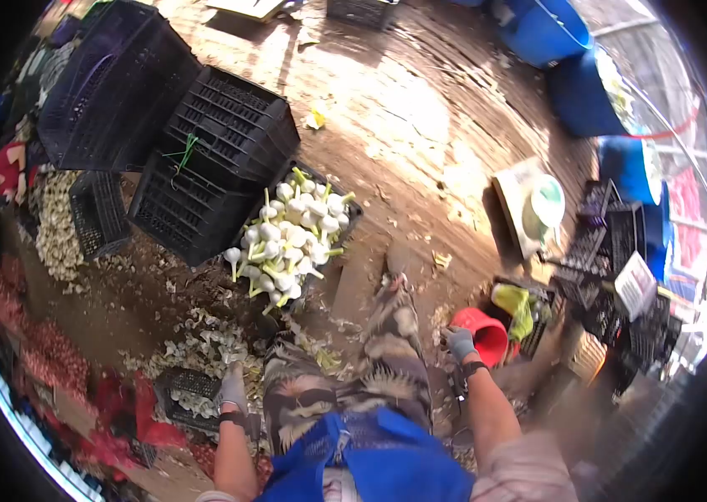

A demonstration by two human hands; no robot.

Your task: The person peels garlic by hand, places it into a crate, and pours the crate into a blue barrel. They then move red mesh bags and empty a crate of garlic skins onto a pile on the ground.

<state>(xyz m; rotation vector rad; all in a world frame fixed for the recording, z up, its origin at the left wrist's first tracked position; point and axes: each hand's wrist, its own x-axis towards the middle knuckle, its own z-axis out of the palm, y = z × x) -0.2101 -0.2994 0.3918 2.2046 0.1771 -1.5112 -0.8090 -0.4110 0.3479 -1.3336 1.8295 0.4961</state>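
My right hand [460, 344], in a grey glove, is at the left rim of a red bucket [476, 322], its fingers closed on the edge. The bucket is tilted, its mouth facing right and toward me. My left hand [233, 388], also gloved, hangs beside a low black crate [176, 416] holding pale garlic skins. Its fingers point forward, stretched out, and I see nothing held in them. Ahead of my knees, a black crate [357, 214] is heaped with trimmed white garlic bulbs [293, 238].
Tall black crates [224, 134] stand at the front left, beside a garlic pile [56, 226]. Red mesh sacks [52, 356] lie left. At right are a scale [517, 209] with a pale green bowl [547, 201], stacked crates [613, 226] and blue barrels [537, 33]. Skins litter the floor.
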